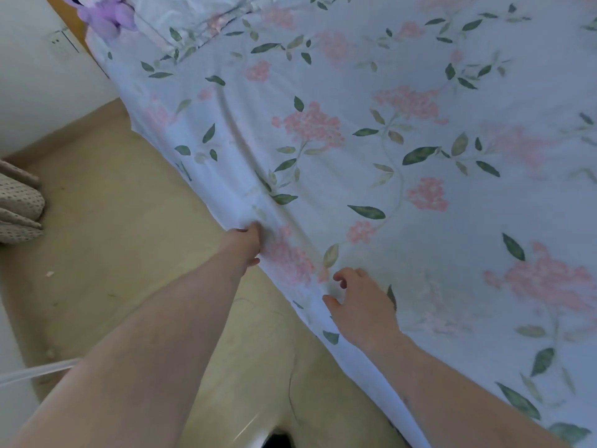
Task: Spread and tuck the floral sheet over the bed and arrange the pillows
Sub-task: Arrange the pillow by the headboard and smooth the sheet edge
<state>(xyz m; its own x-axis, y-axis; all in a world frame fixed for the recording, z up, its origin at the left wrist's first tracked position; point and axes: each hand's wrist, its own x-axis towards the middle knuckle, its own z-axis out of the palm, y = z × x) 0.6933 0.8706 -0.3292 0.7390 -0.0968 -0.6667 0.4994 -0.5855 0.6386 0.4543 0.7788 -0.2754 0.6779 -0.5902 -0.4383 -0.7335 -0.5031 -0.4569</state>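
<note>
The floral sheet (371, 140), pale blue with pink flower clusters and green leaves, lies spread over the bed and fills most of the view, its near edge running diagonally from upper left to lower right and hanging down toward the tan floor (113, 253). The left hand (247, 242) is at that hanging edge with its fingers curled into the cloth, gripping a fold of it; a long crease runs up the sheet from where it holds. The right hand (358, 302) hovers just beside the edge, a little further along, with fingers spread and loosely bent; it seems to hold nothing, though whether the fingertips touch the cloth is hard to tell. At the top left corner a purple plush toy (103, 12) sits by the head of the bed. On the floor at far left lies a dotted beige cushion (19, 205).
</note>
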